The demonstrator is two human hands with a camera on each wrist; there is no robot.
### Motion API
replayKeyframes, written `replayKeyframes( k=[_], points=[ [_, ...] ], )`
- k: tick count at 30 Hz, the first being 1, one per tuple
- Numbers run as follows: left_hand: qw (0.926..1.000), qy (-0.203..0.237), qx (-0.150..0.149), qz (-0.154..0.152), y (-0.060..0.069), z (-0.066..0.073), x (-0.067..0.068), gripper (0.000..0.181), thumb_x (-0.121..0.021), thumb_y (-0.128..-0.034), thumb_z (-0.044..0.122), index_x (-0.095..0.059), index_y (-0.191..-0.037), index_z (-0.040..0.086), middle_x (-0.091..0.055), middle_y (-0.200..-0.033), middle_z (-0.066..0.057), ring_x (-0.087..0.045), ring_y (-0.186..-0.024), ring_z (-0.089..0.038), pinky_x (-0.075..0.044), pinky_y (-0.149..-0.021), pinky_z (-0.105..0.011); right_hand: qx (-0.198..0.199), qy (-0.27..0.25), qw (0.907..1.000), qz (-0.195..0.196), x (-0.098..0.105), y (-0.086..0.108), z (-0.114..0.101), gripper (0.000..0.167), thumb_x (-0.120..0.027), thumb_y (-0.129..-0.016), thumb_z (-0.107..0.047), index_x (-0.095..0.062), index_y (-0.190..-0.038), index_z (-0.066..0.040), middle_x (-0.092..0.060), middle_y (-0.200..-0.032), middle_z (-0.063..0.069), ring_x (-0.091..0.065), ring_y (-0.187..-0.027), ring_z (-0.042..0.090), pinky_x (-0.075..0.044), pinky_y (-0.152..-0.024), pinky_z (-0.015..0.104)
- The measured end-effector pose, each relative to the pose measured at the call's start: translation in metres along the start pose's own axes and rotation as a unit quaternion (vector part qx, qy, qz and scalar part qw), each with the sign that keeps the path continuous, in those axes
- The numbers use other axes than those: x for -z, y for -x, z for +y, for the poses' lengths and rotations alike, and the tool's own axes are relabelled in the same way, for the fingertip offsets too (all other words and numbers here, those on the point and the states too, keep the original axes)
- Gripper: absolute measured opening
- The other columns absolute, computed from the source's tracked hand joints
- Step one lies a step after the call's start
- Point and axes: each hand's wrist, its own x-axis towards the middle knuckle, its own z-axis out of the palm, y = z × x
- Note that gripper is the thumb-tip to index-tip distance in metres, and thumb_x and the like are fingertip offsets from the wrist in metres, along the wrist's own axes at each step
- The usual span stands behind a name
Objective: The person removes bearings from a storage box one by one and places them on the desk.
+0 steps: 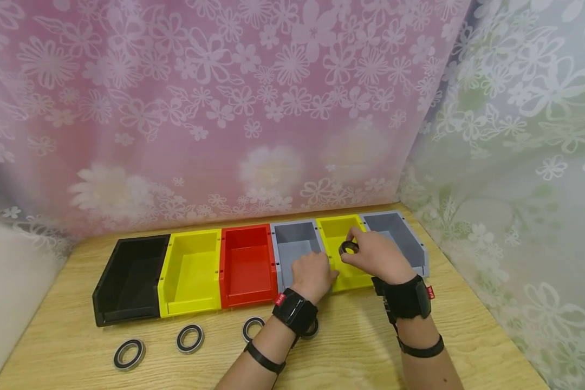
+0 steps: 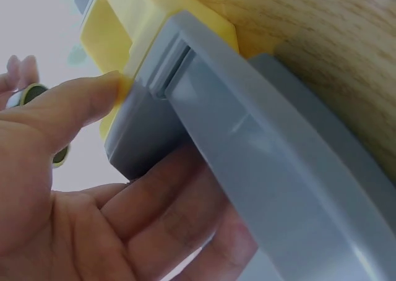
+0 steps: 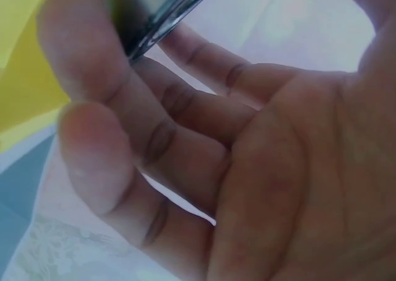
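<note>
My right hand (image 1: 377, 257) pinches a black ring-shaped bearing (image 1: 348, 248) above the right-hand yellow bin (image 1: 353, 280). In the right wrist view the bearing (image 3: 148, 12) shows at the fingertips of my right hand (image 3: 185, 126). My left hand (image 1: 313, 276) grips the front walls where the middle grey bin (image 1: 284, 273) meets that yellow bin. The left wrist view has the thumb of my left hand (image 2: 93, 169) on the yellow bin's edge (image 2: 139, 58) and the fingers curled inside the grey bin (image 2: 260, 151).
A black bin (image 1: 129, 279), a left yellow bin (image 1: 190, 273) and a red bin (image 1: 249, 265) stand in the same row, with another grey bin (image 1: 419, 252) at the right end. Several bearings (image 1: 190, 339) lie on the wooden table (image 1: 370, 352) in front, one partly behind my left wrist.
</note>
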Motion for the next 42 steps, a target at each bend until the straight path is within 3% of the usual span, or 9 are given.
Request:
replayKeyframes(
  k=[10,17,30,42],
  points=[
    [1.0,-0.008,-0.004,0.004,0.001,0.0,0.002,0.055,-0.078,-0.0909,0.047,-0.05,-0.055,0.016,-0.031,-0.053,0.005,-0.041,-0.045,-0.013,-0.03,-0.043,-0.029,0.049,-0.023,0.9985,0.004,0.014,0.017,-0.012,0.035,-0.071,-0.094,-0.02,-0.057,-0.121,-0.001,-0.064,-0.08,0.004,-0.049,-0.057,0.017,-0.04,-0.057,0.032],
    [0.9999,-0.01,-0.004,0.007,0.003,0.0,0.001,0.056,-0.078,-0.0908,0.047,-0.048,-0.056,0.016,-0.03,-0.053,0.005,-0.04,-0.046,-0.014,-0.029,-0.044,-0.029,0.06,-0.026,0.9978,-0.001,0.017,0.023,-0.012,0.033,-0.072,-0.093,-0.016,-0.057,-0.118,-0.001,-0.066,-0.086,0.005,-0.05,-0.059,0.016,-0.042,-0.059,0.032],
    [0.9998,-0.018,-0.006,0.009,0.0,-0.001,-0.002,0.059,-0.078,-0.0898,0.049,-0.045,-0.053,0.017,-0.029,-0.053,0.005,-0.039,-0.046,-0.013,-0.03,-0.042,-0.029,0.067,-0.04,0.9969,-0.013,0.007,0.032,-0.008,0.031,-0.072,-0.095,-0.015,-0.055,-0.117,-0.001,-0.063,-0.089,0.005,-0.054,-0.067,0.015,-0.046,-0.062,0.032],
    [0.9999,-0.011,-0.006,0.006,-0.001,-0.001,-0.002,0.055,-0.079,-0.0896,0.047,-0.049,-0.055,0.017,-0.032,-0.054,0.005,-0.042,-0.047,-0.014,-0.031,-0.043,-0.031,0.089,0.0,0.9961,-0.002,-0.011,0.037,-0.002,0.032,-0.075,-0.092,-0.013,-0.056,-0.115,-0.002,-0.063,-0.09,0.007,-0.053,-0.067,0.012,-0.046,-0.062,0.03]
  ],
)
